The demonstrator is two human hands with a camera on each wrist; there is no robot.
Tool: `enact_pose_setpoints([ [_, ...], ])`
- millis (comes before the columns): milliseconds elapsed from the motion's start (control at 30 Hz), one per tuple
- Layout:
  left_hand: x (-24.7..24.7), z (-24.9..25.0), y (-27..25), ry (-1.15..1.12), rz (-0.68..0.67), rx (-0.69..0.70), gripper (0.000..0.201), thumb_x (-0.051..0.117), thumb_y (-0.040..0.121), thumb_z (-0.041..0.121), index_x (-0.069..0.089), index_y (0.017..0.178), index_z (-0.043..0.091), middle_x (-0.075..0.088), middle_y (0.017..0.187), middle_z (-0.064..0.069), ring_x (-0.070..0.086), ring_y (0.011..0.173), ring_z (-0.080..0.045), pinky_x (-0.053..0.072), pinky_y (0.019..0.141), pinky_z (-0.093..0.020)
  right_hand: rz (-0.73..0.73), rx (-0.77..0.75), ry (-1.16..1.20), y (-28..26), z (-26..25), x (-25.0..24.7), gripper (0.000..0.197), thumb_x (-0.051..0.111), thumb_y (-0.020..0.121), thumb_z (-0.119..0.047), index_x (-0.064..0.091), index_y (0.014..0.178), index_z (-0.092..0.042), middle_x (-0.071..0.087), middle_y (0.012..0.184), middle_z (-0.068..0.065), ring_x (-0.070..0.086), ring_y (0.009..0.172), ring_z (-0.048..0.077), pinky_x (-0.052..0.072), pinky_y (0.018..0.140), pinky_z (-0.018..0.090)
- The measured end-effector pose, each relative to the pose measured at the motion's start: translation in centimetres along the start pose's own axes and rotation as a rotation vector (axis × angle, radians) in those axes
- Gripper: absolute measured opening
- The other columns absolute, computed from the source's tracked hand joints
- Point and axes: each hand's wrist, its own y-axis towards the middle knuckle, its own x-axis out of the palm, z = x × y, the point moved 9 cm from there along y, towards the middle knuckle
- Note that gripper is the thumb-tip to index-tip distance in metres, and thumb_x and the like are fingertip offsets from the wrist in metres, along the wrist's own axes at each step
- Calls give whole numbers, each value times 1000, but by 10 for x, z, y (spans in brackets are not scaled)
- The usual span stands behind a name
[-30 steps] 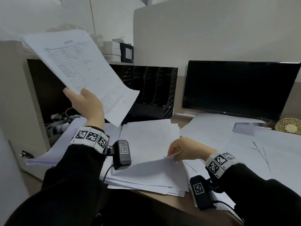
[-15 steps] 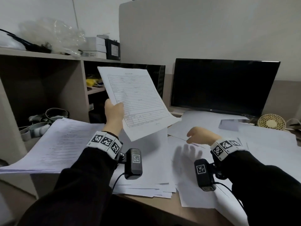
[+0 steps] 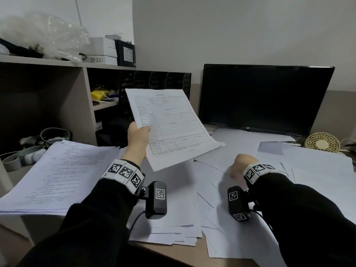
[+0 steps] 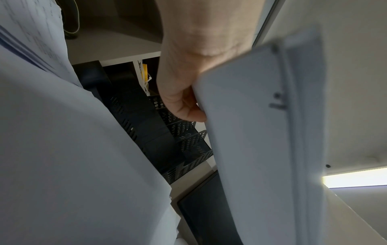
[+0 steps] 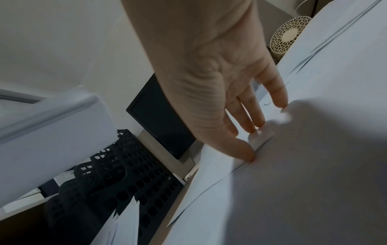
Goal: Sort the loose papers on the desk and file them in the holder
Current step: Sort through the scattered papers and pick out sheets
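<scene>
The left hand is pinching a printed form sheet by its lower left edge, thumb on the printed face and the other fingers behind it, and is holding it up at the centre of the head view, in front of the black mesh file holder. The sheet is drooping toward its lower right corner, so it is probably thin, light and floppy. A grip nearer the middle of a long edge, or a slight curl across its width, would likely stiffen it enough to slide into a slot without buckling.

The right hand is reaching down at the right of centre. Its fingers are stretched out almost straight, tips touching the loose white papers spread in front of the dark monitor, and gripping nothing. Those flat sheets are likely slippery on each other, so lifting a corner first would give a hold.

A thicker printed stack is lying at the left of the frame.
</scene>
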Motion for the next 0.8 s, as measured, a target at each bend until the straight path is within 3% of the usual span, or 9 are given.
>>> enact_pose_setpoints([
  [100, 5, -4, 2, 3, -19, 0, 32, 47, 85, -4, 58, 114, 3, 65, 111, -12, 63, 103, -32, 54, 86, -53, 82, 2, -9, -1, -1, -7, 17, 66, 76, -25, 53, 80, -15, 52, 73, 0, 55, 77, 23, 43, 65, 25],
  [233, 7, -11, 4, 19, -29, -14, 33, 47, 84, -5, 58, 114, 3, 65, 112, -13, 63, 103, -32, 53, 87, -54, 123, -57, -94, -3, -6, -11, 18, 62, 79, -33, 58, 85, -16, 53, 72, -2, 56, 76, 22, 43, 66, 25],
  [367, 8, -15, 4, 61, -58, -47, 31, 46, 87, -6, 55, 116, 1, 64, 112, -14, 63, 102, -32, 55, 81, -45, 61, -91, -76, -7, -6, -10, 35, 64, 66, -35, 64, 99, -22, 64, 90, 0, 61, 83, 23, 54, 76, 29],
  [467, 11, -15, 2, 131, -103, -56, 28, 47, 88, -5, 55, 113, 3, 63, 108, -12, 62, 100, -30, 54, 75, -38, 58, -114, -111, -11, -8, -12, 39, 68, 66, -32, 64, 103, -21, 66, 99, 1, 63, 91, 22, 56, 81, 31],
  [700, 17, -24, -1, 173, -198, -87, 29, 46, 89, -7, 54, 116, -2, 63, 109, -17, 63, 97, -32, 53, 65, -34, 129, -275, -263, -15, -32, -14, 24, 67, 75, -28, 72, 96, -18, 70, 93, 2, 61, 81, 22, 49, 68, 25],
  [800, 19, -27, -2, 210, -221, -90, 28, 45, 90, -8, 57, 115, -3, 64, 113, -22, 63, 104, -37, 56, 78, -43, 159, -288, -309, -15, -35, -15, 25, 66, 81, -34, 70, 97, -16, 68, 95, 3, 56, 77, 22, 46, 68, 25],
])
